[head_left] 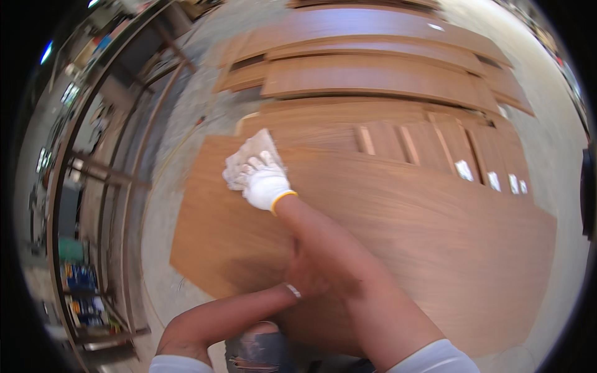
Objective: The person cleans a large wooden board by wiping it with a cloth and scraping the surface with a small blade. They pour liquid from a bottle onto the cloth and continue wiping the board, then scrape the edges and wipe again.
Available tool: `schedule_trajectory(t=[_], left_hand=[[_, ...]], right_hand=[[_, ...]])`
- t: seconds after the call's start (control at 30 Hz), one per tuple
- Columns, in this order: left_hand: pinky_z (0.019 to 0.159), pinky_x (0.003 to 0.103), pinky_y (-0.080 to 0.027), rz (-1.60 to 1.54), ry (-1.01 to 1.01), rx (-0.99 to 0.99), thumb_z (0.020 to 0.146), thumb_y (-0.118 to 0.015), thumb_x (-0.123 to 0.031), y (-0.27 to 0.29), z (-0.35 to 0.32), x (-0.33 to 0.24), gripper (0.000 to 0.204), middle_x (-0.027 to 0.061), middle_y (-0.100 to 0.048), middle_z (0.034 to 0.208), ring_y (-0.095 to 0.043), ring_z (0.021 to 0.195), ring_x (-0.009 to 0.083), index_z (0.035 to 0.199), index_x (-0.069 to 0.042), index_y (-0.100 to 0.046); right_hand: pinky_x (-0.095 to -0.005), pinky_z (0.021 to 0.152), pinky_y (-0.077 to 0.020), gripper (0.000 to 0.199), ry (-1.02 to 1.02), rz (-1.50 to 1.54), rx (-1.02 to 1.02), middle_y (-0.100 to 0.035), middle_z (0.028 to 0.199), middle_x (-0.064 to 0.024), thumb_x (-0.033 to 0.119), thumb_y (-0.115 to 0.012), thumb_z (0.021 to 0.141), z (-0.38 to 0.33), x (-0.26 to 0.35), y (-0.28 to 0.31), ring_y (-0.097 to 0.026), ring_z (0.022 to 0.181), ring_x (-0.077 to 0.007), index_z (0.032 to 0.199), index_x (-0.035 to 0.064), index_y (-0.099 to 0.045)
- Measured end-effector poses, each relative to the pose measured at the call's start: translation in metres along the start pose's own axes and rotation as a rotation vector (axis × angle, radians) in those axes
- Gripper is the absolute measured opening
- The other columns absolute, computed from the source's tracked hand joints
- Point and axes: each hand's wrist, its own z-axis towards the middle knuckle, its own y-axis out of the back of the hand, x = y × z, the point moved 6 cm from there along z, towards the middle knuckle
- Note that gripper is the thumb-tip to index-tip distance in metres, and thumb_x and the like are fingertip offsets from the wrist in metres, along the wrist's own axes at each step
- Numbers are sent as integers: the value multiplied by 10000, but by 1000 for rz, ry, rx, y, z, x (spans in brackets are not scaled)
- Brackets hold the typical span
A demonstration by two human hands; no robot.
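A pale crumpled cloth (252,155) lies against the brown wood-grain panel (398,230) near its far left corner. My right hand (264,180), in a white knit glove with a yellow cuff edge, presses on the cloth with bent fingers and holds it. The right forearm reaches across from the lower right. My left hand (306,273) is bare, with a light band at the wrist. It is at the right forearm, low over the panel, and its fingers are mostly hidden behind that arm.
Beyond the panel lie stacked brown boards (373,74) and several narrower pieces (435,146) with white labels. A metal frame rack (62,186) stands along the left, with blue packages (82,280) at its lower part. Grey concrete floor (165,205) runs between rack and panel.
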Motion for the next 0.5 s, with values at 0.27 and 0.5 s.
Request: schedule_trajectory(t=[0.27,0.5], left_hand=[[1211,584,-271,-41,-45,-175,979,-523,-324,-3,-11,-7,551,285,-449,1545,-358,1486,421,1407,23,-536],[1212,539,-326,55,-54,-368,1040,-473,-320,10,-5,-5,496,257,-490,1542,-412,1477,380,1377,32,-568]], right_hand=[[-521,1293,-142,543,60,-103,57,-510,1597,-65,383,-608,967,25,63,-31,-365,1535,-275,1475,194,-598],[-528,1293,-133,528,231,-143,97,-497,1606,-39,371,-579,976,31,171,-85,-358,1536,-260,1477,204,-595]])
